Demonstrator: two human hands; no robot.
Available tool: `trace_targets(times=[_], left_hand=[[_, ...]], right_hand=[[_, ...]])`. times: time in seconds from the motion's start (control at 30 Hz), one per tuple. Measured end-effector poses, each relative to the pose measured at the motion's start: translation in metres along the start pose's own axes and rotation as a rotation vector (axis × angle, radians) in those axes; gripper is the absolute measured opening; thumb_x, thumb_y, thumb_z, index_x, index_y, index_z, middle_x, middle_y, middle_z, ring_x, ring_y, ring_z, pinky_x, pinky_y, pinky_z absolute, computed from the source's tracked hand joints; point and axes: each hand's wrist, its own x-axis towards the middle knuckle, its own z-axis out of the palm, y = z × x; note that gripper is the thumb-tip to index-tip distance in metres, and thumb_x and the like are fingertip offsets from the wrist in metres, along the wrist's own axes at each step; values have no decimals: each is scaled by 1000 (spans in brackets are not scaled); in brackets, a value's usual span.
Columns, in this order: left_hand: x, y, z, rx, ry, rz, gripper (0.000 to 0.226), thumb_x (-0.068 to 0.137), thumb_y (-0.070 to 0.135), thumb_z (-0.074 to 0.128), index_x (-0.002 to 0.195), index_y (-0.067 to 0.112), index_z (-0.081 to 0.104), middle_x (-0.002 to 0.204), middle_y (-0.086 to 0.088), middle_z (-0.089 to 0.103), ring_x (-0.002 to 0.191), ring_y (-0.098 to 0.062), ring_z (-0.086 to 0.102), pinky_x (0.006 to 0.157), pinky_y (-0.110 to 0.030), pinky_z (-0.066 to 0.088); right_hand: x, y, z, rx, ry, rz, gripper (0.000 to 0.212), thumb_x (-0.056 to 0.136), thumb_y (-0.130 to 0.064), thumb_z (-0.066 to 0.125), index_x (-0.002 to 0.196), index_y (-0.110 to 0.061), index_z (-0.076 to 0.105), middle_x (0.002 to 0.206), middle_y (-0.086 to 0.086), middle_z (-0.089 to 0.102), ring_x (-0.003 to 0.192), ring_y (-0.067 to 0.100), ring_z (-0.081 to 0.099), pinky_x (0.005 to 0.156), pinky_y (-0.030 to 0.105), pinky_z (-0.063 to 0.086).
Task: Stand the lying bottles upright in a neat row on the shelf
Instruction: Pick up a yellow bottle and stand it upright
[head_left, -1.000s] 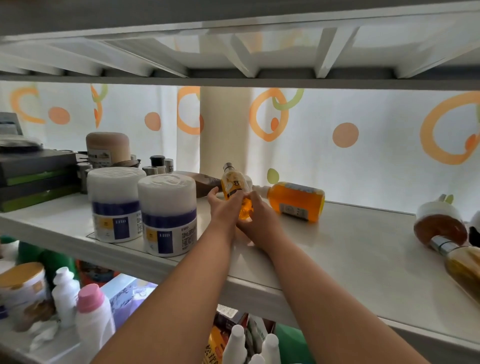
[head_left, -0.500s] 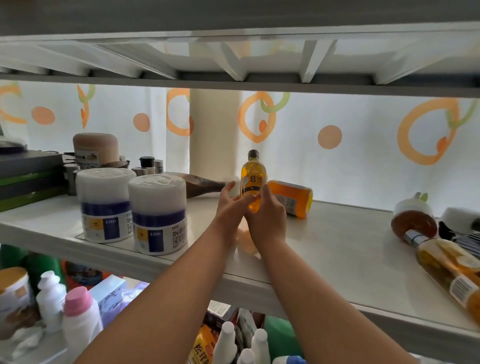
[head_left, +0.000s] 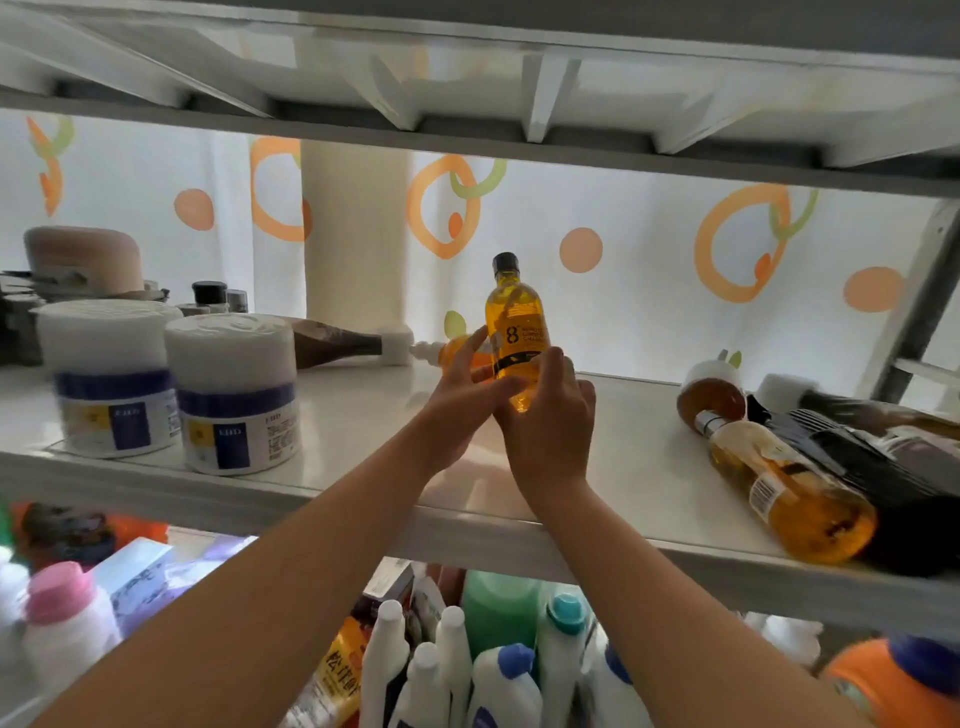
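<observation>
- Standing upright near the middle of the glossy white shelf (head_left: 363, 431), the amber bottle (head_left: 518, 322) is small, clear and round-shouldered. It has a black screw cap, golden liquid almost up to the neck, and a dark printed "8". Its base is hidden behind the hands, so I cannot tell whether it rests on the shelf.
- The right hand (head_left: 550, 431) grips it from five o'clock, its fingers (head_left: 556, 364) curled round the lower right side.
- The left hand (head_left: 457, 400) meets it from seven o'clock. Its fingers (head_left: 470, 345) are nearly straight and spread along the left side, with the thumb laid across the lower front.
- At nine o'clock of the amber bottle, an orange bottle (head_left: 453, 349) lies on its side, mostly hidden by the left hand, with its white nozzle pointing to nine o'clock.
- Just beyond that nozzle lies a brown bottle (head_left: 332, 340), its white cap nearest the nozzle.
- At eight o'clock stand a near tub (head_left: 234, 395) and a far tub (head_left: 111, 374), both squat white cylinders with blue bands.
- At four o'clock lies a golden bottle (head_left: 789, 499), clear with a silver collar and a barcode label. It sits beside a brown container (head_left: 710, 397) with a white cap and some dark ribbed bottles (head_left: 857, 457).
- Below the shelf, at six o'clock, white plastic bottles (head_left: 415, 675) crowd together.
- At eight o'clock below the shelf stands a pink-capped bottle (head_left: 65, 613).
</observation>
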Motion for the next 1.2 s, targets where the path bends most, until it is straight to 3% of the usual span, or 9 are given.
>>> trace_targets(times=[0.13,0.3,0.37,0.47,0.67,0.87,1.07,1.13,1.2], left_hand=[[-6,-3,24,22,-11,-61,81,70,38,76,140,32,35,127,-4,57,117,-23,56,99,-41,47],[-15,0,49,13,-34,-84,44,87,14,64,122,31,42,104,5,60,101,-14,59,79,-24,49],[-19,2,59,34,-53,-93,45,86,16,66,123,29,43,107,2,61,101,-14,60,82,-26,51],[-21,0,77,92,-71,-130,65,81,23,70,137,27,38,115,-8,62,106,-21,62,92,-35,51],[-27,-2,111,174,-101,-140,55,74,30,67,127,23,53,106,-10,68,94,-21,67,85,-35,55],[-32,-3,130,317,-127,-123,16,86,32,57,99,25,64,92,-2,69,82,-12,65,72,-26,52],[-40,0,139,459,-198,-114,46,85,53,45,90,13,67,81,-4,67,74,-15,58,72,-32,45],[-43,3,141,502,-208,-125,53,77,62,41,89,16,66,82,-3,67,77,-17,61,70,-30,46],[-46,6,144,533,-221,-125,68,67,73,37,92,17,66,88,-4,70,85,-21,65,78,-37,52]], right_hand=[[-5,17,-20,-40,-38,23,50,79,-35,71,116,-8,51,107,12,64,92,30,58,79,33,45],[-10,28,-46,-53,-48,44,50,79,-37,72,115,-8,52,106,12,65,92,29,58,78,34,47],[-12,33,-57,-66,-61,58,51,79,-38,71,116,-9,52,107,11,65,93,28,59,79,34,47],[-14,41,-75,-108,-112,94,54,80,-39,69,120,-10,49,109,11,65,95,27,59,79,33,48],[-15,56,-109,-210,-189,114,51,81,-33,68,121,-11,46,103,13,64,93,30,59,76,37,49],[-15,64,-134,-310,-278,51,48,86,-32,62,124,-11,42,101,12,66,93,29,63,76,35,50],[-14,58,-147,-604,-298,-28,35,89,-32,51,122,-20,44,102,6,67,108,31,56,98,44,30],[-14,58,-153,-641,-327,-27,39,88,-36,51,124,-22,43,105,5,66,114,30,51,100,45,25],[-14,59,-158,-648,-344,-33,41,88,-39,52,125,-23,42,111,5,64,121,29,45,100,45,25]])
